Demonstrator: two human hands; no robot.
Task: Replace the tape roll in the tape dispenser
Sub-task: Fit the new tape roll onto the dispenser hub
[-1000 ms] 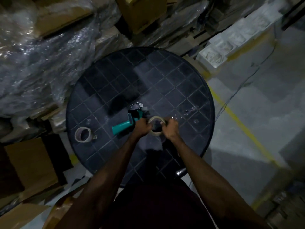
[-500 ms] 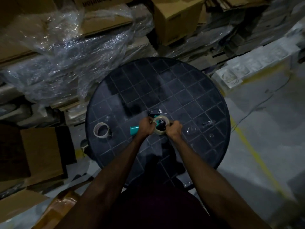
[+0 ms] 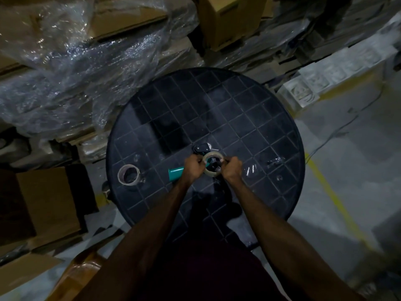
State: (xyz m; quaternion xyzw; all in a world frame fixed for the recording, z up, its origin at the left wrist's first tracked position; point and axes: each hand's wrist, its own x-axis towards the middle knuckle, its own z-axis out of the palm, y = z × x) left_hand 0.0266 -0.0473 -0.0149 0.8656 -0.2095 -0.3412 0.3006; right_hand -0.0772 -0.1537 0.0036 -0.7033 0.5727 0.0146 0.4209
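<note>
On the round black table [image 3: 238, 109] lies a tape dispenser [image 3: 176, 173] with a teal handle and a black head. A pale tape roll [image 3: 213, 164] sits over the dispenser's hub area, held between both hands. My left hand [image 3: 193, 169] grips the roll's left side, over the handle. Its right side is gripped by my right hand [image 3: 231, 169]. Whether the roll is fully seated on the hub is hidden by the fingers. A second, thinner tape roll [image 3: 128, 174] lies flat near the table's left edge.
Cardboard boxes [image 3: 227, 20] and crumpled plastic wrap [image 3: 71, 79] pile up behind and left of the table. White foam blocks [image 3: 325, 77] lie at the right, by a grey floor with a yellow line [image 3: 332, 196]. A scrap of clear film [image 3: 251, 170] lies on the table.
Both hands carried the pale roll from beside the dispenser head onto the dispenser body. The camera view shifted, so the table sits further right in the frame.
</note>
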